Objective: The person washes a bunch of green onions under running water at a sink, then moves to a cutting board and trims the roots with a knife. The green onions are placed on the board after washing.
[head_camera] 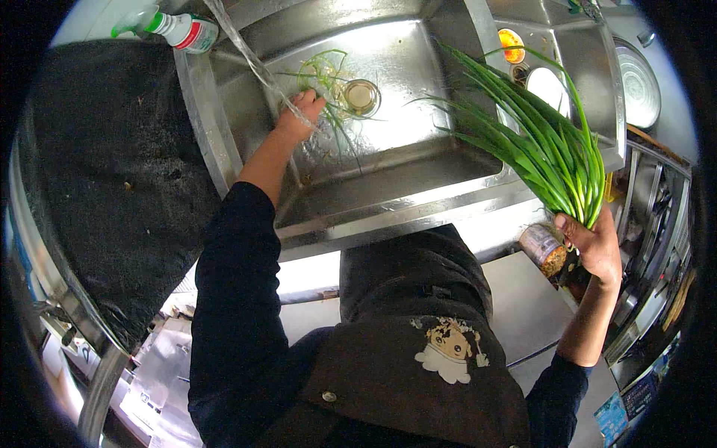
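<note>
My right hand (596, 246) grips a bunch of scallions (552, 140) by its pale lower ends, to the right of the sink. The long green leaves fan up and left across the sink's divider. My left hand (302, 115) is down in the stainless steel basin (403, 134), its fingers curled among loose scallion scraps (322, 70). Whether it grasps any of them is hidden by the fingers. A stream of water (252, 59) falls onto this hand from the upper left. Just right of the scraps sits the round drain fitting (361, 98).
A spray bottle (182, 31) lies at the sink's upper left corner, above a black mat (123, 185). The second basin (582, 45) holds an orange-coloured item (511, 46) and a white item (546, 89). A clear jar (542, 249) is below my right hand. Farther right is a round metal lid (636, 84).
</note>
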Tool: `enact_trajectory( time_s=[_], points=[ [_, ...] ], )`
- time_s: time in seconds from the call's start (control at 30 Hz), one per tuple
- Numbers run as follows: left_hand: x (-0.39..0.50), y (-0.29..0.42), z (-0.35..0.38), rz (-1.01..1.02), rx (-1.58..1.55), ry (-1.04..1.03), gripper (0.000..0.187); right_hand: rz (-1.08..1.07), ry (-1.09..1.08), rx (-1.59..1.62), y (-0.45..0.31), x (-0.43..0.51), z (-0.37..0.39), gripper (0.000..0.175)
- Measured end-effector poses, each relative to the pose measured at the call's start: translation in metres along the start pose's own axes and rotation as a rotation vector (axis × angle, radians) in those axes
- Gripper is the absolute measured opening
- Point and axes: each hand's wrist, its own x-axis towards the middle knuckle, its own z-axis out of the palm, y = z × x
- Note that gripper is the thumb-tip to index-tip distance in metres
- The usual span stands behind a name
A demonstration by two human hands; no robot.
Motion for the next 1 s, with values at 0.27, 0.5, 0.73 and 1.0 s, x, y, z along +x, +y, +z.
enact_trajectory(
  time_s=[0.27, 0.5, 0.73, 1.0],
  points=[
    [0.039, 0.003, 0.021, -0.111, 0.048, -0.115, 0.025, 0.012, 0.007, 0.032, 0.006, -0.002, 0.001, 0.028],
    [0.027, 0.031, 0.013, 0.114, -0.088, -0.124, 0.036, 0.027, -0.023, 0.087, 0.007, 0.001, 0.004, 0.027],
    [0.063, -0.057, -0.025, -0.341, 0.117, 0.172, 0.035, 0.011, -0.005, 0.095, 0.004, 0.000, 0.006, 0.024],
    [0.091, -0.055, -0.007, -0.565, 0.112, -0.005, 0.031, 0.110, -0.012, 0.144, 0.000, -0.001, 0.006, 0.030]
  ],
)
